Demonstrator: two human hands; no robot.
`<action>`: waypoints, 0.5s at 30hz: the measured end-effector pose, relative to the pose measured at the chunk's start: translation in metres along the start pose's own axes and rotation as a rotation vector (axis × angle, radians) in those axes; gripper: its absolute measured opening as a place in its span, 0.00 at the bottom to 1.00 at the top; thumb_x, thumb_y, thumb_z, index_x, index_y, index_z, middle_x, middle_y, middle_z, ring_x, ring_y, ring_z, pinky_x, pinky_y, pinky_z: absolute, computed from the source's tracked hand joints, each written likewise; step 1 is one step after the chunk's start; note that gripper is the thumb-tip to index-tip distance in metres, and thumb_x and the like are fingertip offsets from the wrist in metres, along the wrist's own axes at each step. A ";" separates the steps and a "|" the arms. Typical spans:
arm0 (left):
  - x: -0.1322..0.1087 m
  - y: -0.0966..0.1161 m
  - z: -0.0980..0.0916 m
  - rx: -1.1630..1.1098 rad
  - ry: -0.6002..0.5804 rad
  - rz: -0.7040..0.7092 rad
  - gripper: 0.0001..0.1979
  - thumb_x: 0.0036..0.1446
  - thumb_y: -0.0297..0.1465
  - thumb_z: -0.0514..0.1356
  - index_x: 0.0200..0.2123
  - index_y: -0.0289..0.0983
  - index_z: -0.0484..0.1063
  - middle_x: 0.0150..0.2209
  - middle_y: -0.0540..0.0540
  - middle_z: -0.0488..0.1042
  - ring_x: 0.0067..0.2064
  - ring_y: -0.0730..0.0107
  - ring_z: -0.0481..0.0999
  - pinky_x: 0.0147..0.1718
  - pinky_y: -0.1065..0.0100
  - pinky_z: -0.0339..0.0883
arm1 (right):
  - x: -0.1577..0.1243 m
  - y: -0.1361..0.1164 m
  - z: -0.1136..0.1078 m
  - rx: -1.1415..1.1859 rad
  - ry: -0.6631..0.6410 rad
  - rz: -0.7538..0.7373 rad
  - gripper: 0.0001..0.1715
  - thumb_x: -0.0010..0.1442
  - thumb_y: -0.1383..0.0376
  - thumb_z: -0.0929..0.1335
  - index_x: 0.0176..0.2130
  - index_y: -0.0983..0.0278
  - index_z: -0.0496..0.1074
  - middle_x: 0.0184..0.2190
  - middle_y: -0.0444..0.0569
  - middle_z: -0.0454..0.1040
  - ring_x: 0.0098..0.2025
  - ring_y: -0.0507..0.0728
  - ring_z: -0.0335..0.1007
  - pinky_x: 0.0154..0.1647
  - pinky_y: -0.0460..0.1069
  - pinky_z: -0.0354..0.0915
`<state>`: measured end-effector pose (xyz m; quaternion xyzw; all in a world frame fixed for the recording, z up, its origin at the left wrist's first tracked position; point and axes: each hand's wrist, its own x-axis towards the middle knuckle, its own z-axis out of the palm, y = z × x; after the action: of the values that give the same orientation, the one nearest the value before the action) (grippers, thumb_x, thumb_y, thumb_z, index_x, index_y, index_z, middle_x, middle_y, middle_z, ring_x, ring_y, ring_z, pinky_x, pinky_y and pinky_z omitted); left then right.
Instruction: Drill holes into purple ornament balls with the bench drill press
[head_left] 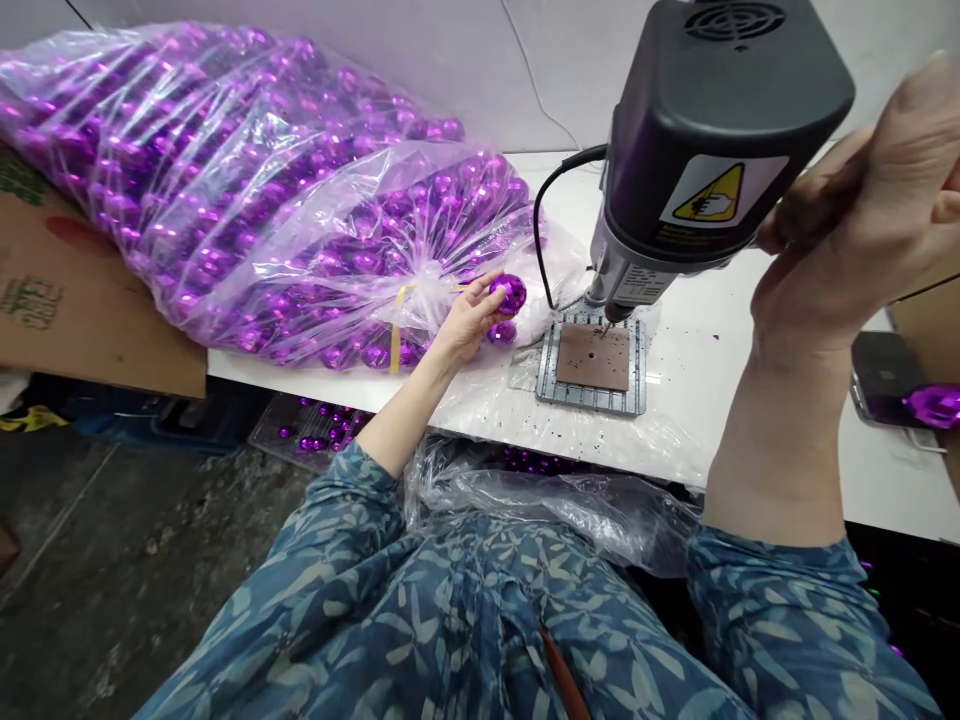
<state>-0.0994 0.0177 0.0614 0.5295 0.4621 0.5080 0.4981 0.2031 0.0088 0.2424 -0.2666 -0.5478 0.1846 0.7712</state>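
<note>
Okay, left hand [469, 318] pinches purple bauble [511, 294]; right hand [862, 205] raised (by drill [705, 130]).

The bare left forearm [401, 420] reaches forward and slightly right from a blue leaf-print sleeve [345, 490], its left hand [469, 320] tilted up with the fingers curled closed around a small object. The bare right forearm [780, 430] rises nearly upright, and the right hand [862, 200] is lifted high, fingers loosely bent, partly cut off by the frame's right edge.
</note>
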 end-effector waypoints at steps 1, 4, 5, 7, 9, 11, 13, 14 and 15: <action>-0.011 0.000 0.000 -0.037 -0.028 -0.026 0.23 0.69 0.47 0.69 0.62 0.47 0.76 0.60 0.39 0.82 0.60 0.52 0.84 0.57 0.46 0.84 | 0.000 0.001 0.000 -0.004 0.004 0.010 0.42 0.50 0.32 0.74 0.26 0.60 0.52 0.14 0.37 0.50 0.16 0.47 0.50 0.19 0.52 0.43; -0.035 -0.004 0.013 -0.099 -0.090 -0.082 0.22 0.72 0.50 0.65 0.63 0.47 0.77 0.60 0.38 0.82 0.62 0.51 0.84 0.58 0.43 0.83 | 0.000 0.000 0.002 -0.019 0.020 0.023 0.41 0.49 0.32 0.73 0.26 0.59 0.53 0.15 0.37 0.53 0.16 0.47 0.51 0.19 0.53 0.45; -0.041 -0.007 0.021 -0.102 -0.100 -0.086 0.22 0.73 0.50 0.65 0.63 0.47 0.76 0.59 0.38 0.83 0.62 0.51 0.84 0.59 0.43 0.83 | -0.001 -0.001 0.002 -0.025 0.019 0.018 0.41 0.49 0.33 0.73 0.26 0.60 0.52 0.15 0.37 0.53 0.16 0.47 0.51 0.19 0.52 0.45; -0.048 -0.016 0.040 -0.092 -0.108 -0.064 0.26 0.70 0.51 0.69 0.64 0.47 0.74 0.59 0.39 0.84 0.62 0.52 0.85 0.60 0.43 0.82 | -0.001 -0.004 0.004 -0.035 0.010 0.000 0.42 0.49 0.34 0.72 0.26 0.61 0.49 0.15 0.36 0.52 0.16 0.45 0.51 0.19 0.50 0.44; -0.051 -0.026 0.059 -0.067 -0.118 -0.021 0.31 0.64 0.51 0.73 0.64 0.45 0.73 0.57 0.39 0.85 0.61 0.53 0.85 0.62 0.44 0.81 | -0.001 -0.006 0.005 -0.043 -0.008 -0.002 0.43 0.50 0.34 0.71 0.26 0.62 0.46 0.15 0.36 0.51 0.16 0.43 0.50 0.19 0.48 0.44; -0.049 -0.037 0.075 -0.045 -0.133 0.019 0.34 0.62 0.53 0.74 0.63 0.43 0.72 0.56 0.39 0.85 0.60 0.53 0.85 0.63 0.45 0.80 | -0.001 -0.007 0.006 -0.041 -0.022 0.005 0.42 0.50 0.35 0.71 0.27 0.61 0.45 0.15 0.35 0.52 0.16 0.43 0.51 0.18 0.47 0.44; -0.043 -0.046 0.088 -0.032 -0.147 0.047 0.33 0.64 0.53 0.72 0.63 0.43 0.70 0.58 0.38 0.84 0.62 0.54 0.85 0.66 0.46 0.78 | -0.001 -0.006 0.005 -0.043 -0.018 0.013 0.42 0.50 0.35 0.71 0.27 0.60 0.45 0.15 0.35 0.53 0.15 0.43 0.52 0.17 0.47 0.44; -0.040 -0.049 0.092 -0.029 -0.150 0.058 0.32 0.65 0.54 0.71 0.63 0.43 0.70 0.60 0.37 0.84 0.62 0.54 0.84 0.66 0.45 0.77 | -0.001 -0.006 0.004 -0.047 -0.011 0.016 0.41 0.50 0.35 0.70 0.27 0.60 0.45 0.15 0.35 0.53 0.15 0.43 0.53 0.17 0.47 0.44; -0.036 -0.051 0.096 -0.023 -0.153 0.067 0.32 0.67 0.54 0.70 0.63 0.43 0.69 0.61 0.37 0.83 0.63 0.54 0.84 0.67 0.45 0.76 | -0.001 -0.006 0.004 -0.057 -0.009 0.020 0.41 0.50 0.35 0.70 0.27 0.60 0.45 0.15 0.34 0.52 0.16 0.43 0.53 0.17 0.46 0.44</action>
<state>-0.0051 -0.0200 0.0088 0.5760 0.3992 0.4876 0.5206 0.1990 0.0043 0.2462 -0.2931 -0.5536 0.1775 0.7590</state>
